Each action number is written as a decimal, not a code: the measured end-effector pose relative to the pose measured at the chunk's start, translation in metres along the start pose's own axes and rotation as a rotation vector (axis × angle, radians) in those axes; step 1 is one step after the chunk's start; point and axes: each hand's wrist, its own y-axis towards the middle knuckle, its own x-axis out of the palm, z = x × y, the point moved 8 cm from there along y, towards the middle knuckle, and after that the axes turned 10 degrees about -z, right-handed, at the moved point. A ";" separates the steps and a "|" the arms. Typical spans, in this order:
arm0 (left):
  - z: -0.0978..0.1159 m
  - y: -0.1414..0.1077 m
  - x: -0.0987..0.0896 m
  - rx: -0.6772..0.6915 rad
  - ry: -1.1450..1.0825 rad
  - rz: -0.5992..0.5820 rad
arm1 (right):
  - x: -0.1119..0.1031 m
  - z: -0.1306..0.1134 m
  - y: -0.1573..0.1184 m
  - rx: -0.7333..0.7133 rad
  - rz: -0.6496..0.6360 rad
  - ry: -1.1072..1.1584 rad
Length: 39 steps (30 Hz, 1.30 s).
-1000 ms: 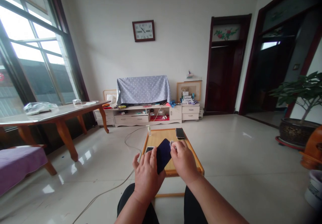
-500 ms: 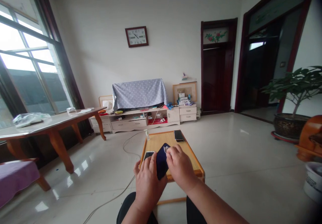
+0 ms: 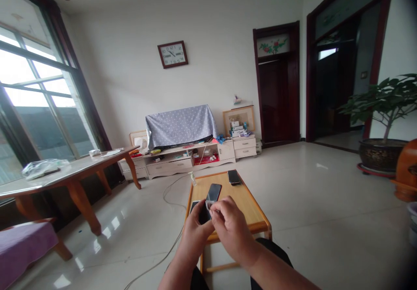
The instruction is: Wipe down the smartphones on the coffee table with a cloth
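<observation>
My left hand (image 3: 194,229) grips a dark smartphone (image 3: 213,193) that tilts up from the palm, its lower part partly hidden by my fingers. My right hand (image 3: 231,231) is right beside it, pinching a small white cloth or wipe (image 3: 210,205) against the phone's face. A second phone (image 3: 194,204) with a pale edge lies on the low wooden table (image 3: 243,205), mostly hidden behind my left hand. A third black phone (image 3: 233,177) rests near the table's far edge, and a small clear bottle (image 3: 193,178) stands at the far left corner.
A white cable (image 3: 169,246) runs across the tiled floor left of the low table. A long wooden table (image 3: 68,173) holding a plastic bag (image 3: 44,169) stands to the left, with a purple-covered seat (image 3: 22,242) before it. A potted plant (image 3: 381,146) stands right.
The dark phone now tilts up further, showing its glossy face. My right hand has closed in with the white cloth on the phone. The whole view has swung slightly, with the room shifting.
</observation>
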 end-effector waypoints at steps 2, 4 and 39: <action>0.001 -0.001 0.001 -0.028 0.079 -0.010 | -0.004 0.005 0.004 0.014 0.013 0.022; -0.002 -0.004 0.002 -0.085 0.101 -0.004 | -0.019 0.014 0.013 0.053 0.086 0.025; -0.013 -0.007 0.021 -0.200 -0.317 -0.184 | -0.005 -0.002 0.021 0.055 0.015 0.165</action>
